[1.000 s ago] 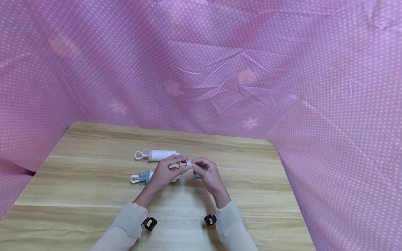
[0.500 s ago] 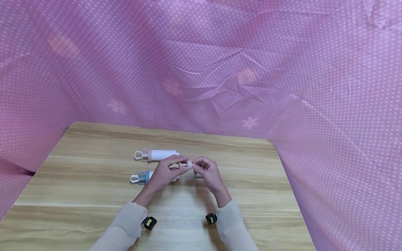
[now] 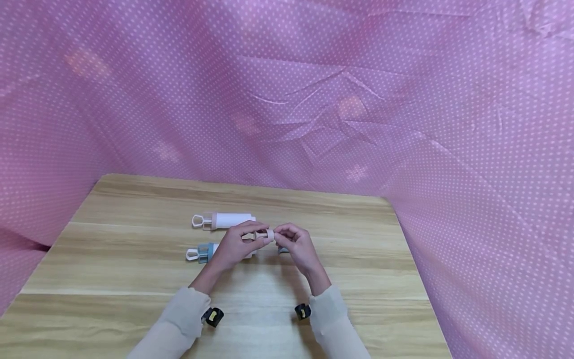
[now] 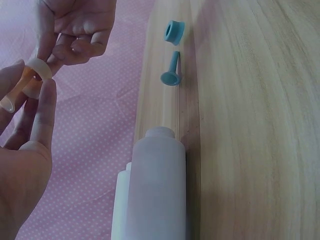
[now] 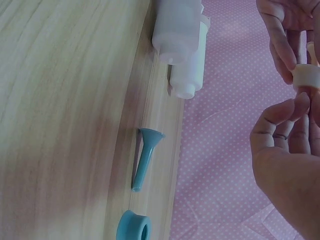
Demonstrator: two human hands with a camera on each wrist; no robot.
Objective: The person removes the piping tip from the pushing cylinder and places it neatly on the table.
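Between both hands, raised above the table, is a small cream ring cap (image 3: 270, 235) with a flared cream nozzle (image 4: 21, 89) passing into it. My left hand (image 3: 235, 247) pinches the ring between thumb and fingers, the nozzle's flared end pointing back toward the palm. From the opposite side, my right hand (image 3: 299, 252) pinches the nozzle's narrow end at the ring with thumb and fingertips, which hide that end. Below them on the table lie a blue flared nozzle (image 5: 144, 160) and a blue ring cap (image 5: 133, 226).
Left of centre on the wooden table (image 3: 112, 279) lie two white syringe-like cylinders with pull handles. One has a pink collar (image 3: 214, 221); the other, with a blue collar (image 3: 205, 253), is partly behind the left hand. A pink dotted cloth (image 3: 287, 99) hangs around the table.
Both hands stay nearly in place around the cream ring cap and nozzle. The right wrist has shifted very slightly to the right.
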